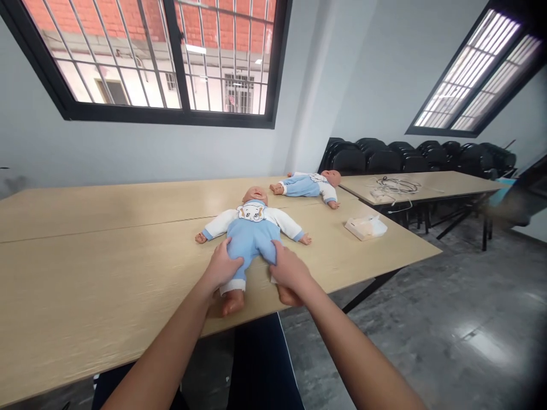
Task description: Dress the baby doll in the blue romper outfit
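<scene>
A baby doll (252, 233) in a blue and white outfit lies on its back on the wooden table, feet toward me and arms spread out. Its chest carries a white animal-face patch (251, 212). My left hand (223, 263) is closed around the doll's leg at the left of the view, thumb on top of the blue cloth. Around the other leg, my right hand (288, 266) is closed too, its fingers partly hidden behind the leg. Both bare feet of the doll stick out below my hands, near the table's front edge.
A second, similarly dressed doll (310, 185) lies farther back on the table (106, 273). To the right sits an open tissue pack (366, 226). Tangled cables (395, 185) rest on another table, with stacked black chairs (348, 156) behind. A barred window is in the wall ahead.
</scene>
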`<action>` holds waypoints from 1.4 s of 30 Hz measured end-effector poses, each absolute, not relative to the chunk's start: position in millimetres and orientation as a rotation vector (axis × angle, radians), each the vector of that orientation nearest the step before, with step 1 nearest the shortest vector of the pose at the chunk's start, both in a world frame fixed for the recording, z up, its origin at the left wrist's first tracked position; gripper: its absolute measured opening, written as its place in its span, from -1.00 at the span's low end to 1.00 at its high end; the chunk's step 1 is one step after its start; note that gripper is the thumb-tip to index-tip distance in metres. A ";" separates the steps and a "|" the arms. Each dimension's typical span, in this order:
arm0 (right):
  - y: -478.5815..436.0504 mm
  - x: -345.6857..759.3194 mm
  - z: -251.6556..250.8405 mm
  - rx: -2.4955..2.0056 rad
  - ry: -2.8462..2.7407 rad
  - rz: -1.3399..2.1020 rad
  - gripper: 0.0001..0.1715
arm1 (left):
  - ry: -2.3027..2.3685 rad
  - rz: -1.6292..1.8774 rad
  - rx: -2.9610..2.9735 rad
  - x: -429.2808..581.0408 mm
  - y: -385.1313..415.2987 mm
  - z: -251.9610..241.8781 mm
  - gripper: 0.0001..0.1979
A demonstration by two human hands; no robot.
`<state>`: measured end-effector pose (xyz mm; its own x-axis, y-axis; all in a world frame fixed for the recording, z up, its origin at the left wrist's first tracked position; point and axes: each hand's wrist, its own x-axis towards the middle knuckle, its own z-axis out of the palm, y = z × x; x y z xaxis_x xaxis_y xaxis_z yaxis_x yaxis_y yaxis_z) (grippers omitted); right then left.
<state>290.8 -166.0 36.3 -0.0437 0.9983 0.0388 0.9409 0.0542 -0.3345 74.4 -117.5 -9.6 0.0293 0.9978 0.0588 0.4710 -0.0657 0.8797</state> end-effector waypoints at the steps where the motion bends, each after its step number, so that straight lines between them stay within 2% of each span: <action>1: -166.5 290.1 39.1 -2.069 -2.087 0.237 -0.16 | 1.527 0.980 1.623 74.2 -116.9 -12.3 -0.16; 3: -163.6 291.4 44.4 -2.176 -2.117 0.188 -0.20 | 1.560 1.022 1.633 72.4 -114.2 -16.9 -0.27; 6: -145.1 306.2 48.1 -2.037 -2.075 0.235 -0.21 | 1.691 1.134 1.655 61.8 -102.8 -16.7 -0.49; 9: -114.1 330.2 42.6 -1.948 -1.951 0.040 -0.32 | 1.858 1.221 1.738 43.0 -82.2 -6.5 -0.58; 13: -79.9 353.5 22.1 -1.945 -1.895 -0.137 -0.35 | 1.891 1.150 2.004 19.3 -54.8 3.7 -0.52; 18: -65.4 369.0 -4.0 -1.923 -1.858 -0.235 -0.49 | 1.809 0.907 2.230 -1.3 -37.7 -8.3 -0.58; 26: -59.3 376.9 -13.3 -1.888 -1.778 -0.321 -0.47 | 1.768 0.950 2.316 -4.1 -36.2 -14.8 -0.40; 31: -62.3 379.2 -8.3 -1.606 -1.665 -0.254 -0.42 | 1.239 1.299 2.427 15.7 -58.8 5.0 -0.47; 35: -82.2 363.9 3.2 -1.123 -1.853 -0.133 -0.45 | 0.660 1.209 2.522 32.6 -76.7 17.2 -0.63; 39: -94.4 349.1 4.0 -0.845 -2.207 0.075 -0.58 | 0.535 1.121 2.483 44.8 -81.0 13.3 -0.50; 42: -92.9 342.7 7.0 -0.865 -2.156 0.102 -0.64 | 0.629 1.223 2.252 46.1 -79.5 8.1 -0.38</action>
